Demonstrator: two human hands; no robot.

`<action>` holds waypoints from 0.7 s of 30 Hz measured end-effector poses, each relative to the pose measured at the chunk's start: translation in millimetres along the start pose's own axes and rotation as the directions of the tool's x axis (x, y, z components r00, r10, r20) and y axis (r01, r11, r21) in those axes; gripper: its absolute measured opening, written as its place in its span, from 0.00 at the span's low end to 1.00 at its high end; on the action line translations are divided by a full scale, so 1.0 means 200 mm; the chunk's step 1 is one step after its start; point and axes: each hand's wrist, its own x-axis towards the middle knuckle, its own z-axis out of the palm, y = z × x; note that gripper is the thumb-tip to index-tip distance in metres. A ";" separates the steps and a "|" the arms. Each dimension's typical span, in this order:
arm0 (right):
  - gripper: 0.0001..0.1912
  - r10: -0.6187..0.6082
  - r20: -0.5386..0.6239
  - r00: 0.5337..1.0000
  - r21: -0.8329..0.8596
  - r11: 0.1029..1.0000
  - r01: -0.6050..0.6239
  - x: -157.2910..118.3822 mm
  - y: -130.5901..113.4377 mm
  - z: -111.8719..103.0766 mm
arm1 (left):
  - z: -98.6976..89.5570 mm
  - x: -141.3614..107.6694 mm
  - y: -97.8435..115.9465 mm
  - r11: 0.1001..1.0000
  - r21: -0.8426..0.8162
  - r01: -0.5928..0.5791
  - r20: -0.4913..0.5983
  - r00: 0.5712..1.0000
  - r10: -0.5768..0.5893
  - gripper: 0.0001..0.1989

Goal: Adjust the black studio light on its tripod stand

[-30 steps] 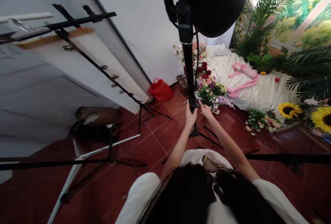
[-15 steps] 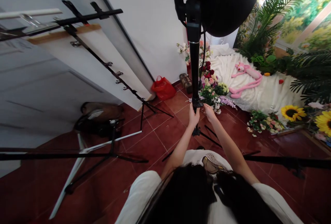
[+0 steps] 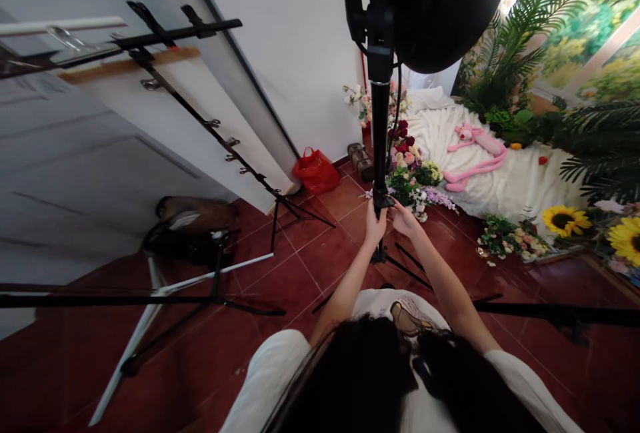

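Observation:
A black light stand point(image 3: 380, 133) rises in front of me, with a large black lamp head point(image 3: 445, 13) on top and a cable hanging beside the pole. My left hand point(image 3: 376, 225) is closed around the pole just below its black locking collar point(image 3: 383, 198). On the right side of that collar, my right hand point(image 3: 404, 221) has its fingers pinched at the locking knob, which they mostly cover. The stand's legs point(image 3: 407, 266) spread over the floor below my hands.
Backdrop stands with clips point(image 3: 190, 106) and a white-and-black stand point(image 3: 195, 280) fill the left. A red bag point(image 3: 317, 172) sits by the wall. At right are artificial flowers point(image 3: 407, 173), a pink plush toy point(image 3: 483, 146) on white cloth, and a black pole point(image 3: 560, 313).
The lamp head and upper pole have shifted slightly to the right in view. Both hands stay at the collar, and the right hand's fingers have turned a little.

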 end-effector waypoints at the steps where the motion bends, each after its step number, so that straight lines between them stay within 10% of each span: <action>1: 0.13 -0.002 -0.009 1.000 -0.004 1.000 0.002 0.01 0.00 0.00 | 0.00 0.00 0.00 1.000 -0.002 0.011 0.001 1.000 -0.011 0.25; 21: 0.10 -0.242 0.012 0.970 -0.218 0.946 0.239 0.07 -0.09 -0.02 | -0.08 0.00 0.03 0.995 0.096 0.006 0.086 0.996 -0.015 0.22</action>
